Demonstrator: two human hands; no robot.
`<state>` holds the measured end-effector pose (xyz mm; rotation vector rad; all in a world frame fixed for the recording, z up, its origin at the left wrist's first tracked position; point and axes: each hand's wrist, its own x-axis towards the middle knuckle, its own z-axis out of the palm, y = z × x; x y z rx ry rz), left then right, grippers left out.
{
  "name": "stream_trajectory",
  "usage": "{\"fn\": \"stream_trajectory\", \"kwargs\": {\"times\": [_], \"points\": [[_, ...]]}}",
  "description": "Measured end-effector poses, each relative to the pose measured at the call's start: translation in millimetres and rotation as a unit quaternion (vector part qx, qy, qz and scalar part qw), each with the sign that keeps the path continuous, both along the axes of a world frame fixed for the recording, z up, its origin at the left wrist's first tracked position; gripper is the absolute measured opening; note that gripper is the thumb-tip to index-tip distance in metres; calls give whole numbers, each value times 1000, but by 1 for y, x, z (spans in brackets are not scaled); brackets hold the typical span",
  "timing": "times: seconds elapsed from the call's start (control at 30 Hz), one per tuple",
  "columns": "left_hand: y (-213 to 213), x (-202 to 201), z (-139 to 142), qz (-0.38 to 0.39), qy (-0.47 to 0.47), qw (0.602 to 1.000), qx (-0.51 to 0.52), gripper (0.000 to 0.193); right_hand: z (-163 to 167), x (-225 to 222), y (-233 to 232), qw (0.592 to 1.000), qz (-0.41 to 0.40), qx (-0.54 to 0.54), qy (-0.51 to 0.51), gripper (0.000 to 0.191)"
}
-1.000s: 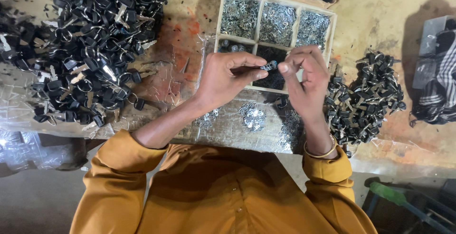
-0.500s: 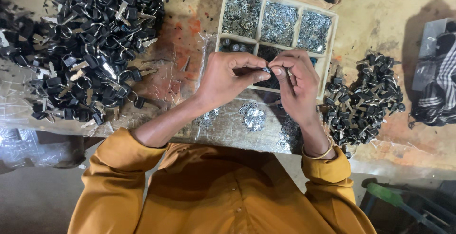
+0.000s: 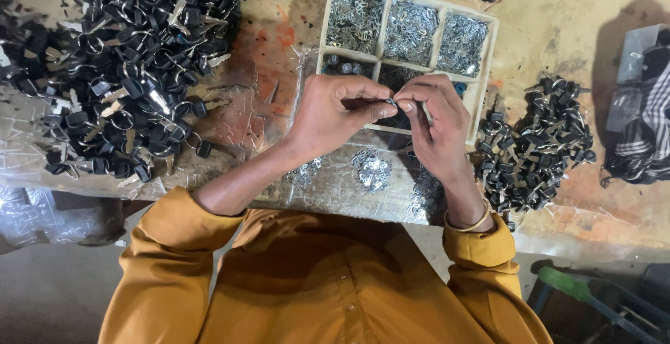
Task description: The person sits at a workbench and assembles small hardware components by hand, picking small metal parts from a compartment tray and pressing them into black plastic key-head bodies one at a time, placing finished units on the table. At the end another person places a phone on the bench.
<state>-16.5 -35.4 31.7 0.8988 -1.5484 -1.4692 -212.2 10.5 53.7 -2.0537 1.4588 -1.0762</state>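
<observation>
Small dark part (image 3: 392, 102): I am seeing it pinched between the two hands, over the near edge of the wooden compartment tray (image 3: 492, 44); it is too small and too covered for me to tell its shape.

Left hand (image 3: 333, 115): I am watching it curl almost closed, thumb and forefinger gripping the part from the left, remaining fingers folded in.

Right hand (image 3: 436, 122): it is meeting the left hand tip to tip, fingers bent and pressing on the same part from the right; a gold bangle (image 3: 472, 222) is sitting on that wrist.

Tray: it is lying at the far side of the bench, and its three far compartments are holding silvery metal pieces (image 3: 408, 31); the near compartments are holding darker items, partly hidden behind the hands.

Large heap of black-headed keys with rings (image 3: 118, 65): it is spreading over the far left of the bench, well apart from the hands.

Smaller heap of black parts (image 3: 534, 145): it is lying just to the right of the right forearm.

Loose silvery bits (image 3: 370, 169): they are lying on clear plastic sheeting near the bench edge, beneath the hands.

Checked cloth (image 3: 642, 135): it is lying at the far right edge.

Orange sleeves (image 3: 181, 246): they are filling the near foreground.
</observation>
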Motion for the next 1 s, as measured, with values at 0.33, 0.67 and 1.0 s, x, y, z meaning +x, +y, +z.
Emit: {"fn": "stream_trajectory", "kwargs": {"times": [0.33,0.67,1.0], "points": [[1,-1,-6,12,12,1000,3,21,-4,-15,-6,996,-85,14,2,15],[2,-4,-11,30,15,999,-2,22,2,-22,-9,985,-15,45,167,14],[0,-4,-6,27,-36,997,-59,22,12,-15,-6,995,-22,87,-51,9]]}}
